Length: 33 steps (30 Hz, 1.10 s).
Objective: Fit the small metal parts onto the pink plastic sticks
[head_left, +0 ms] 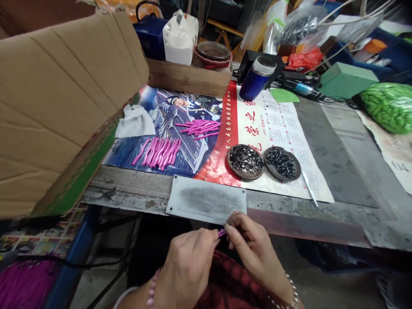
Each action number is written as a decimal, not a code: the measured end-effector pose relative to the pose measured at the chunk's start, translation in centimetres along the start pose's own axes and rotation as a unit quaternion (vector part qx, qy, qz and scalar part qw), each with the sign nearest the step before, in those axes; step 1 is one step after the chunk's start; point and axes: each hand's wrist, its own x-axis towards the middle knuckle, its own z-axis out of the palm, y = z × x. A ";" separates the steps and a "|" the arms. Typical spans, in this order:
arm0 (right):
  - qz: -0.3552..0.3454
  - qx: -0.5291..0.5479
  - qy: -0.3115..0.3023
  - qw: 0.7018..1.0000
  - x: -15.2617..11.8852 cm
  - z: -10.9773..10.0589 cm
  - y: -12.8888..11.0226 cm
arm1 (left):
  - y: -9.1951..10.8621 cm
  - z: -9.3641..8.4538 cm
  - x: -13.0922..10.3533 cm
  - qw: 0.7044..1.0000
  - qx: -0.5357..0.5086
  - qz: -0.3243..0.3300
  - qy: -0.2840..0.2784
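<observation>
My left hand (189,257) and my right hand (252,242) meet just off the table's front edge. A small pink plastic piece (222,232) is pinched between their fingertips; most of it is hidden by the fingers. Right in front of them lies a grey metal plate (207,198), dark and worn in the middle. Slim pink plastic pieces (161,152) lie side by side on a poster, and a looser pile of similar pink strips (199,127) lies behind. To the right, one round dish (245,175) holds small shiny metal parts, another dish (282,177) dark pin-like parts.
An open cardboard box (71,103) stands at the left. A white pen (309,189) lies right of the dishes. Farther back are a blue tumbler (255,81), a wooden box (189,79), a green block (346,80) and a bag of green pieces (389,107).
</observation>
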 end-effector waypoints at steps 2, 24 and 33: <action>0.009 0.012 0.005 1.000 0.1 0.1 0.0 | -0.1 0.1 0.0 1.000 -0.010 0.001 0.004; 0.066 0.140 0.079 0.985 0.6 -0.9 1.0 | -1.7 -0.4 2.5 0.781 -0.508 -0.351 -0.096; 0.008 -0.022 0.197 0.980 1.2 -1.2 1.8 | -2.4 -2.5 4.7 0.892 -0.336 -0.302 -0.001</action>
